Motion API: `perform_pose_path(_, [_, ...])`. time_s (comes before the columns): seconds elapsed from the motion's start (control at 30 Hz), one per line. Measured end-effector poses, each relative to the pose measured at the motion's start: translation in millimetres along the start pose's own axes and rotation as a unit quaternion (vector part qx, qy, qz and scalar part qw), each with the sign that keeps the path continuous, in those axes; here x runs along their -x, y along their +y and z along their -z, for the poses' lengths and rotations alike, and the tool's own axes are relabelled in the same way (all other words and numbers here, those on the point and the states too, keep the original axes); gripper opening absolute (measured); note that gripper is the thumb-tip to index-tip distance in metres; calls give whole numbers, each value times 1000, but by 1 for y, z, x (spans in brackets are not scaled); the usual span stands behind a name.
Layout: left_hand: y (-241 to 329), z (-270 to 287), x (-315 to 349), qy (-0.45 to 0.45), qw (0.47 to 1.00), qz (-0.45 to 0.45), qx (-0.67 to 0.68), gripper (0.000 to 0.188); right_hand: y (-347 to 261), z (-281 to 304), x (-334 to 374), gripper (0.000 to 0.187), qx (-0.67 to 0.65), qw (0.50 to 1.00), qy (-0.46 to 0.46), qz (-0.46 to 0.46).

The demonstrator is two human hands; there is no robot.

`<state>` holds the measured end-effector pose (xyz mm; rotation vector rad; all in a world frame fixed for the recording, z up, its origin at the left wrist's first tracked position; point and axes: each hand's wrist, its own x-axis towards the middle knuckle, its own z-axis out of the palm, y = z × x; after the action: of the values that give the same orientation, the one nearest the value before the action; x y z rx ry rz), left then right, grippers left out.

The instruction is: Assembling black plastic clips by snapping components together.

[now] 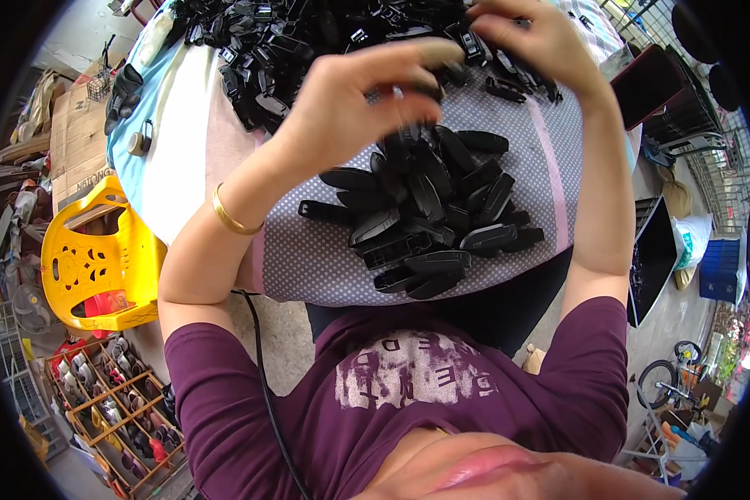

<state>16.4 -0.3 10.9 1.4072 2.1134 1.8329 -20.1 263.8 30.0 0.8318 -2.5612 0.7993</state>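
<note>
My left hand (362,96) hangs over the middle of the table, smeared by motion. Its fingers curl toward the thumb around a dark shape that I cannot make out against the black parts behind. Below it, a loose heap of long, rounded black plastic pieces (425,196) lies near the table's front edge. At the far side my right hand (542,42) reaches over a larger pile of black plastic parts (262,50). Its blurred fingers bend down by a black part (473,46), and whether they grip it is unclear.
A dotted grey cloth (308,271) covers the table's front. A roll of tape (139,143) lies at the left. Beside the table stand a yellow plastic chair (100,250) and a shoe rack (121,417); a black tray (654,262) is at the right. A black cable (262,367) runs past my left side.
</note>
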Motion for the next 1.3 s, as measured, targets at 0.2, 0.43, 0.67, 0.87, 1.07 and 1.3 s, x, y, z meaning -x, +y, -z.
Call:
perform_pose_path(0.2, [-1, -9, 2, -179, 976, -58, -110, 35, 60, 1, 8, 24, 100, 983, 27, -150])
perform_pose_path(0.43, [-44, -15, -38, -41, 870, -164, -463, 28, 40, 8, 7, 19, 98, 969, -4, -226])
perform_pose_path(0.67, [-50, -17, -41, -5, 875, -129, -466, 29, 13, -8, -5, 15, -13, 979, 150, -135])
perform_pose_path(0.87, [-59, 15, -26, 93, 986, 119, 70, 27, -48, -27, -5, 30, -326, 939, 48, -99])
perform_pose_path(1.07, [-53, 10, -20, 173, 915, 169, 322, 28, -59, -50, -2, 29, -350, 923, 110, -112])
perform_pose_path(1.3, [-63, 11, -20, 175, 941, 138, 256, 28, -66, -53, -2, 27, -398, 904, 109, -113])
